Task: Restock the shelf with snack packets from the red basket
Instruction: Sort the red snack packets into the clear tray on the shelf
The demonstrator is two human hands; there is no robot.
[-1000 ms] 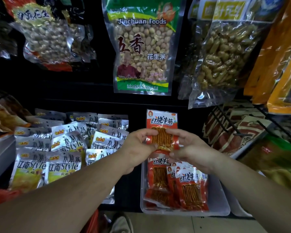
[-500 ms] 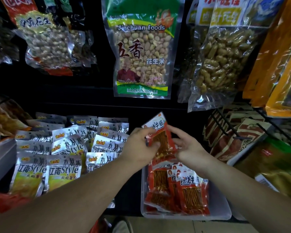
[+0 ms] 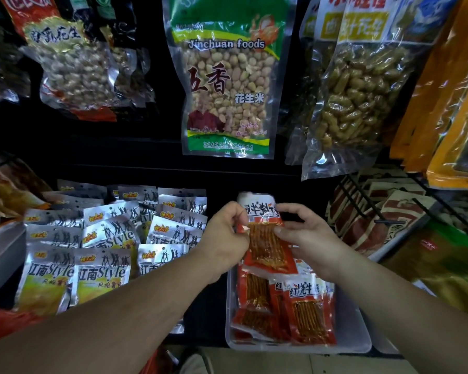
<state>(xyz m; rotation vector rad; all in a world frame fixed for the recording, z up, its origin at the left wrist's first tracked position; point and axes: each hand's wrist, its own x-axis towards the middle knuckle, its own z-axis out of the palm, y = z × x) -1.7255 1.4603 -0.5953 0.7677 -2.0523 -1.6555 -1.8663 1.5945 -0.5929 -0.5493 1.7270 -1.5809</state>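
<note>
- Snack packet (image 3: 265, 238), red with a white top, is held slightly tilted just above a clear tray (image 3: 358, 333), its top end pointing to 12 o'clock.
- It is pinched from both sides: the left hand (image 3: 224, 238) grips its 9 o'clock edge and the right hand (image 3: 305, 238) its 3 o'clock edge, with fingers and thumbs curled onto the wrapper.
- At 6 o'clock from the held packet, more red packets (image 3: 308, 314) of the same kind are seen lying overlapped in the tray.
- At 9 o'clock from the tray, silver packets (image 3: 100, 276) are laid in overlapping rows on the shelf.
- At 12 o'clock, a green-topped peanut bag (image 3: 227, 90) is hung; a clear bag of unshelled peanuts (image 3: 354, 98) is hung at 2 o'clock.
- At 8 o'clock, by the frame edge, a red shape (image 3: 0, 322) is seen; whether it is the basket cannot be told.
</note>
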